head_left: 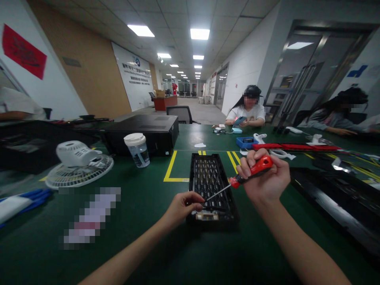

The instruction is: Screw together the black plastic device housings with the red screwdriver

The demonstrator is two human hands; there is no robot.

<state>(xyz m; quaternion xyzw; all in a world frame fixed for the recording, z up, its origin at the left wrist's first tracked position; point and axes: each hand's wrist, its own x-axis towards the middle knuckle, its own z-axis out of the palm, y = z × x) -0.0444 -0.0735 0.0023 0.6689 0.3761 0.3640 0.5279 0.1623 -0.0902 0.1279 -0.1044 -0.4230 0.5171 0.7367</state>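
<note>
**Two hands meet over a black bit case**

Head view: both of the person's forearms come in from 6 o'clock and converge on a black bit case [212, 178], which lies open on the green table mat [148, 237] with its rows of bits pointing toward 12.

The right hand [268, 184] is wrapped shut around the red handle of a screwdriver [258, 167] and held above the case's 3 o'clock edge. It tilts the thin shaft down toward 8 o'clock, probably so that the tip reaches the other hand.

The left hand [182, 206] sits at the case's 7 o'clock corner. Its fingers are curled and its fingertips pinched close to the shaft's tip, seemingly to steady that end. Whether they hold a bit cannot be told.

Taking the case as the dial's centre:

- **10 o'clock:** a lidded plastic cup [138, 149], with a black computer case [142, 132] behind it.
- **9 o'clock:** a white desk fan [78, 164] lying face-down.
- **Near the case's far end:** yellow tape lines [170, 168] marking a bay on the mat.
- **1 o'clock:** a blue box [245, 141] and a long red bar [297, 147].
- **4 o'clock:** a long black tray [335, 202].

Two seated co-workers sit across the table, one [249, 113] at 1 o'clock and another [341, 116] at 2 o'clock. Each has their hands on their own work.

The room is a long office corridor with ceiling light panels [199, 33] running back toward 12. A glass door [308, 67] is on the right and a red banner [23, 51] on the left wall.
</note>
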